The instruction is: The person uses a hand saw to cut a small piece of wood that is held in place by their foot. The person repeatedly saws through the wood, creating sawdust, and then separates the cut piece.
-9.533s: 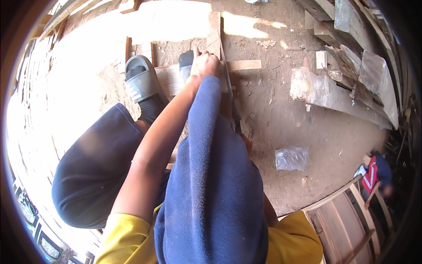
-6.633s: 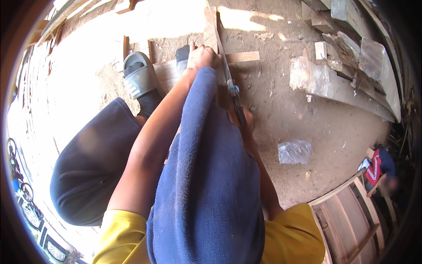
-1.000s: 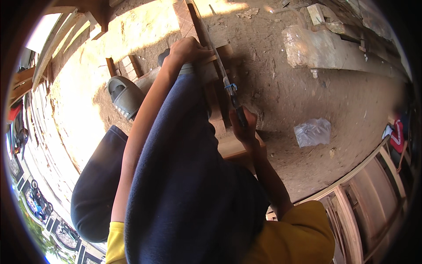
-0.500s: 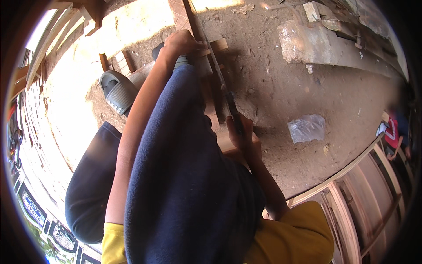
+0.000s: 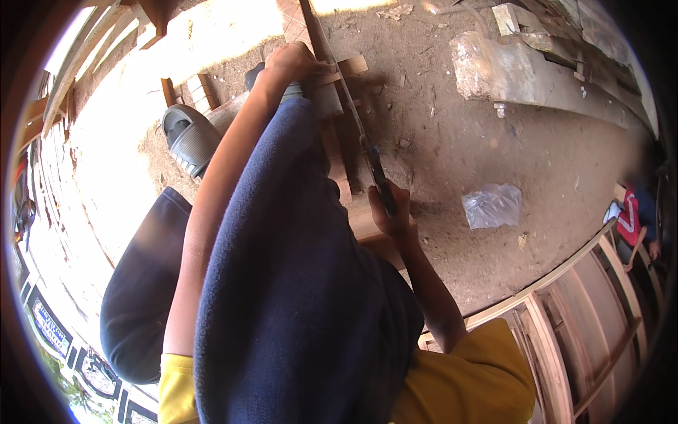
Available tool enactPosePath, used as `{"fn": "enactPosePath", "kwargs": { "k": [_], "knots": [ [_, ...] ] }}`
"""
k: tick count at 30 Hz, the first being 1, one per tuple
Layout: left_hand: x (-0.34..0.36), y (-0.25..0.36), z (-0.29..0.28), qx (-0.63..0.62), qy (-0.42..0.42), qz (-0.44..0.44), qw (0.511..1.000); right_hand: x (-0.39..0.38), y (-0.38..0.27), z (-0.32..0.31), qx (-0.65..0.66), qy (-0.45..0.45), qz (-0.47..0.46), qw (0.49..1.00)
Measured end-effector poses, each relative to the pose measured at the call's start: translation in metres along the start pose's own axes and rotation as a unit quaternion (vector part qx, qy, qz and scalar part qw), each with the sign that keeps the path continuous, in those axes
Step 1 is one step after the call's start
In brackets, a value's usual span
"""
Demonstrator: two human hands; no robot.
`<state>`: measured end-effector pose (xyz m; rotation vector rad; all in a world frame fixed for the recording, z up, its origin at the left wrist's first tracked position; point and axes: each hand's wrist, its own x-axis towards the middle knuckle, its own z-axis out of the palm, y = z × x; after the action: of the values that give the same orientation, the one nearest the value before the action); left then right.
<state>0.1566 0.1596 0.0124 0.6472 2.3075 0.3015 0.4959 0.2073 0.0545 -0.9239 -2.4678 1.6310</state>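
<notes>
My right hand (image 5: 390, 208) is closed round the dark handle of a handsaw (image 5: 377, 173). The saw's long thin blade (image 5: 344, 86) slants away from me toward the upper edge, its far end running out of view. Farther off, my left hand (image 5: 288, 63) bends over a small wooden piece (image 5: 351, 67) beside the blade, its thumb stretched toward the blade; the other fingers are partly hidden. Under and along the blade lies a long reddish-brown board (image 5: 332, 152). Whether the teeth are inside the wood, I cannot make out.
A grey slide sandal (image 5: 191, 138) is on my left foot's side. On the dirt floor lie a clear plastic bag (image 5: 492, 206) and a heavy weathered beam (image 5: 522, 78). Wooden frames (image 5: 558, 346) stand at the lower right, with another person (image 5: 632, 215) beyond them.
The saw has been drawn slightly toward me in my right hand. My left hand keeps its place on the wood, and the view has shifted a little.
</notes>
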Motion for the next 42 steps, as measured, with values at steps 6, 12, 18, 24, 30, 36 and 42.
{"fn": "enactPosePath", "kwargs": {
  "k": [6, 12, 18, 24, 30, 36, 42],
  "knots": [
    [0.001, -0.01, -0.002, -0.013, 0.006, 0.028, 0.999, -0.031, 0.02, -0.003, -0.078, 0.0, 0.004, 0.997],
    [0.004, -0.019, -0.002, 0.009, 0.001, 0.031, 0.999, 0.004, 0.006, -0.001, -0.029, 0.002, -0.078, 0.997],
    [0.0, -0.007, -0.001, 0.007, 0.015, 0.012, 1.0, -0.021, 0.012, -0.009, -0.044, 0.003, -0.029, 0.999],
    [0.002, -0.01, -0.001, -0.004, -0.007, 0.009, 1.0, 0.008, 0.005, 0.003, -0.004, 0.015, -0.072, 0.997],
    [0.006, -0.009, 0.001, 0.0, 0.012, -0.006, 1.0, -0.01, 0.013, -0.02, -0.04, -0.003, -0.071, 0.997],
    [0.011, -0.015, 0.005, 0.016, 0.031, 0.007, 0.999, 0.008, 0.005, -0.013, -0.014, -0.013, -0.046, 0.999],
    [0.013, -0.014, -0.005, -0.005, 0.003, 0.007, 1.0, -0.002, 0.01, -0.022, -0.014, -0.012, -0.062, 0.998]
  ]
}}
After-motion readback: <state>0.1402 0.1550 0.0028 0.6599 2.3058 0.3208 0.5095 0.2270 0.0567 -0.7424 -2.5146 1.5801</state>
